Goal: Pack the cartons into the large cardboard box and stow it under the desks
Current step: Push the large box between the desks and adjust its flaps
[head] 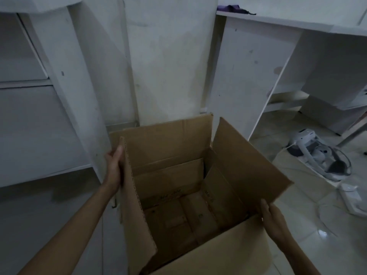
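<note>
A large brown cardboard box stands open on the floor in front of me, all its flaps raised. Several smaller cartons lie flat at its bottom in shadow. My left hand holds the upright left flap from outside, thumb along its edge. My right hand rests against the lower corner of the right flap, fingers together and pressed to the cardboard. The box sits in the gap between two white desks.
A white desk with drawers stands at the left. A second white desk at the right has an open space beneath. A fan and white devices lie on the tiled floor at the right. A white wall is behind.
</note>
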`<state>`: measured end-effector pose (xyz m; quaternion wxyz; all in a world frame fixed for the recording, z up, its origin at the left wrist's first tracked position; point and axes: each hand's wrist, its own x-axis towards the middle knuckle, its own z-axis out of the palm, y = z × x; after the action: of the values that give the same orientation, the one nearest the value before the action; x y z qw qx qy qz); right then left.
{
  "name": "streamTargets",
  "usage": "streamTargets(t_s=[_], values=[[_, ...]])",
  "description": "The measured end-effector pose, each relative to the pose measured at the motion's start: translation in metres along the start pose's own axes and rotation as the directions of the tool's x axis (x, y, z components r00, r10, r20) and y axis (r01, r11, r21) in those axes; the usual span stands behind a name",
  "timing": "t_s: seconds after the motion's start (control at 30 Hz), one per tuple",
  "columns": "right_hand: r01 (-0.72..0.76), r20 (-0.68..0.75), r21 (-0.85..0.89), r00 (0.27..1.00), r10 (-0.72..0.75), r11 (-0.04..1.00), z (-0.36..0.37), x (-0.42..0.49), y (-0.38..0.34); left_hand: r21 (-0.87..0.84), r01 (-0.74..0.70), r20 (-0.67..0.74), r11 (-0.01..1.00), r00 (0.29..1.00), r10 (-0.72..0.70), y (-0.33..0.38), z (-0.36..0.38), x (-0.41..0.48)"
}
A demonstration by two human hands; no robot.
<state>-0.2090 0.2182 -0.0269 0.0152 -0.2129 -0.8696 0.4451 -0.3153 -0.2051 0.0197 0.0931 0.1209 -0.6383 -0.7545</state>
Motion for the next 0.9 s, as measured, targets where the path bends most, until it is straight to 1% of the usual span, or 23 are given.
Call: streamTargets(t_s=[0.07,0.17,0.27,0.43,0.53,0.63,0.7,0.77,0.83,0.9], values=[[0.003,0.001,-0.005,1.0,-0.003,1.0,0.008,0.011,-0.007,0.03,0.068,-0.009,0.997,0.998,-0.068,0.007,0.001,0.022],[0.048,0.022,-0.082,0.999,-0.046,0.995,0.021,0.031,-0.018,0.105,0.124,-0.049,0.987,0.992,-0.119,0.016,0.004,0.053],[0.002,0.075,-0.138,0.997,0.009,0.99,0.034,0.055,-0.031,0.19,0.185,-0.12,0.964,0.979,-0.164,0.023,0.007,0.081],[-0.085,0.11,-0.232,0.987,0.113,0.969,0.051,0.086,-0.057,0.319,0.309,-0.252,0.896,0.939,-0.234,0.045,0.008,0.114],[-0.154,0.119,-0.221,0.976,0.184,0.963,0.058,0.096,-0.074,0.483,0.338,-0.304,0.808,0.93,-0.207,0.069,0.008,0.127],[-0.219,0.128,-0.198,0.961,0.247,0.955,0.067,0.106,-0.092,0.631,0.313,-0.274,0.71,0.946,-0.174,0.09,0.008,0.135],[-0.223,0.137,-0.205,0.958,0.253,0.953,0.075,0.112,-0.102,0.71,0.318,-0.277,0.628,0.946,-0.166,0.1,0.006,0.139],[-0.199,0.153,-0.219,0.96,0.234,0.955,0.085,0.117,-0.11,0.787,0.317,-0.304,0.529,0.946,-0.113,0.108,0.001,0.141],[-0.131,0.173,-0.219,0.97,0.171,0.967,0.093,0.125,-0.115,0.832,0.312,-0.322,0.459,0.945,-0.058,0.114,-0.003,0.141],[-0.062,0.194,-0.195,0.976,0.101,0.979,0.099,0.129,-0.12,0.873,0.29,-0.301,0.391,0.953,-0.035,0.117,-0.004,0.137]])
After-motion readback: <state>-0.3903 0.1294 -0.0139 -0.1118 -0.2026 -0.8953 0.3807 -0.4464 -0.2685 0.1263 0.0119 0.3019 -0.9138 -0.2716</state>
